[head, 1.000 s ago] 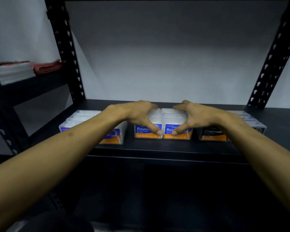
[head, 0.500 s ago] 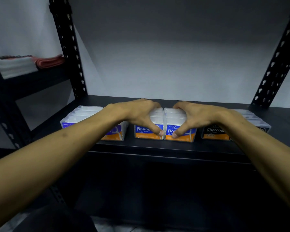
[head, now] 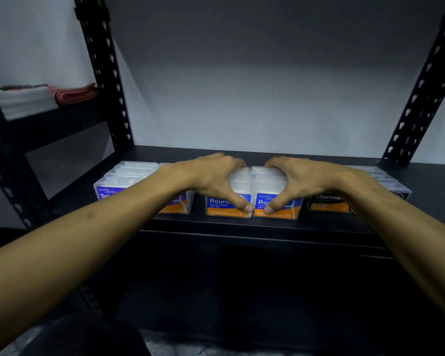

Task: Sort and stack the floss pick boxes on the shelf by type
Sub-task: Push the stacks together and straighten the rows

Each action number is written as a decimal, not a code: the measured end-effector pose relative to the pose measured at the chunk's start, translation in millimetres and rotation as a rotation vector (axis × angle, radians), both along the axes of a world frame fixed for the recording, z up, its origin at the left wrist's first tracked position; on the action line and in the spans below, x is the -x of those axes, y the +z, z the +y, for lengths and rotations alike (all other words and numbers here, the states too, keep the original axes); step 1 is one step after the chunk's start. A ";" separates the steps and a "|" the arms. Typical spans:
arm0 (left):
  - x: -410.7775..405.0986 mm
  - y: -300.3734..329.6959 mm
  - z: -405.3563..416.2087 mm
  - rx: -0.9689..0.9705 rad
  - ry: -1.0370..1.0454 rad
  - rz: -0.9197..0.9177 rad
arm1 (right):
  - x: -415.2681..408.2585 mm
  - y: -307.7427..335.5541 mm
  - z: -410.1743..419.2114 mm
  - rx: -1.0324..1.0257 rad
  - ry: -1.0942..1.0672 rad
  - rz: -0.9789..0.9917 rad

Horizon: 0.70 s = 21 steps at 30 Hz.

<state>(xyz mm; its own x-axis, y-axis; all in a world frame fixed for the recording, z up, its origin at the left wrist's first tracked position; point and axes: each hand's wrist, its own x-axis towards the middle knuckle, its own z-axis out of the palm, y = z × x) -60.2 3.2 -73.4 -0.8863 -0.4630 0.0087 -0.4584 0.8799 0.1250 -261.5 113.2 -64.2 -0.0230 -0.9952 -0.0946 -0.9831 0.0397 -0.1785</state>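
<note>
The sorting is looking nearly done — on the shelf [head: 242,228] the boxes are sitting in three groups by label. The left hand [head: 213,177] and right hand [head: 302,179] are each gripping a row of Round boxes [head: 217,205], thumbs on the fronts, fingers curled behind. Purple-labelled boxes [head: 121,181] are lying left, Charcoal boxes [head: 328,202] right — contents hidden.

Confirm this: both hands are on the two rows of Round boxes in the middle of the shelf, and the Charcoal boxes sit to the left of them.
Wrong on one point. The head view shows the Charcoal boxes to the right. The left hand and right hand do hold the two rows of Round boxes mid-shelf.
</note>
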 end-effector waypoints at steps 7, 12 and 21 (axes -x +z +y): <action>-0.4 -3.3 -0.1 0.017 -0.009 0.021 | -2.6 1.3 3.8 -0.024 0.010 0.007; -0.6 -1.8 0.2 0.007 -0.005 0.009 | -1.2 0.6 3.6 -0.028 0.024 -0.059; -0.7 -1.8 2.6 0.020 0.022 0.002 | -0.4 -2.4 2.7 -0.005 0.044 -0.076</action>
